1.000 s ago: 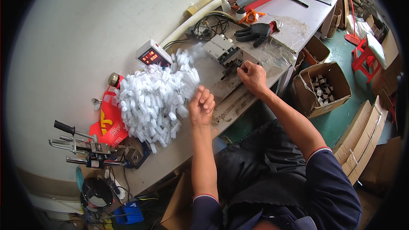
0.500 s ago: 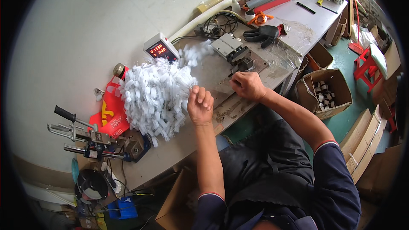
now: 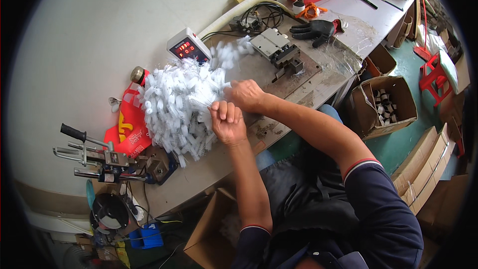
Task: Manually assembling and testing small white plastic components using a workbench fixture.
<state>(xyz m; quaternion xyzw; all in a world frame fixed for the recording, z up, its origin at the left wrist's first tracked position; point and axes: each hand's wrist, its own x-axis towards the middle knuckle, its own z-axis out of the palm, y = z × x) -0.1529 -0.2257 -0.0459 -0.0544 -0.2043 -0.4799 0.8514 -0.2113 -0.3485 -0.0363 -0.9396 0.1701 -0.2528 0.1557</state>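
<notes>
A large heap of small white bristle brushes (image 3: 174, 114) with thin wire stems lies on the worktable. At the heap's right edge my left hand (image 3: 229, 123) is closed, its fingers curled and pinching what looks like the stem of one white brush (image 3: 200, 101). Just beyond it, my right hand (image 3: 245, 95) reaches over the table beside the heap. Motion smears its fingertips, so whether it holds anything is hidden. A small metal clamping fixture (image 3: 278, 52) on a plate stands to the right of both hands, with neither hand touching it.
Behind the heap stands a box with a red digital display (image 3: 188, 47). A black glove (image 3: 314, 31) lies past the fixture. At the left is a lever press (image 3: 117, 162) near a red bag (image 3: 130, 124). A carton of short rings (image 3: 366, 112) stands on the floor at right.
My right hand has moved left, from beside the fixture to the edge of the brush heap. My left hand has shifted slightly left, staying closed. The whole view has turned a little.
</notes>
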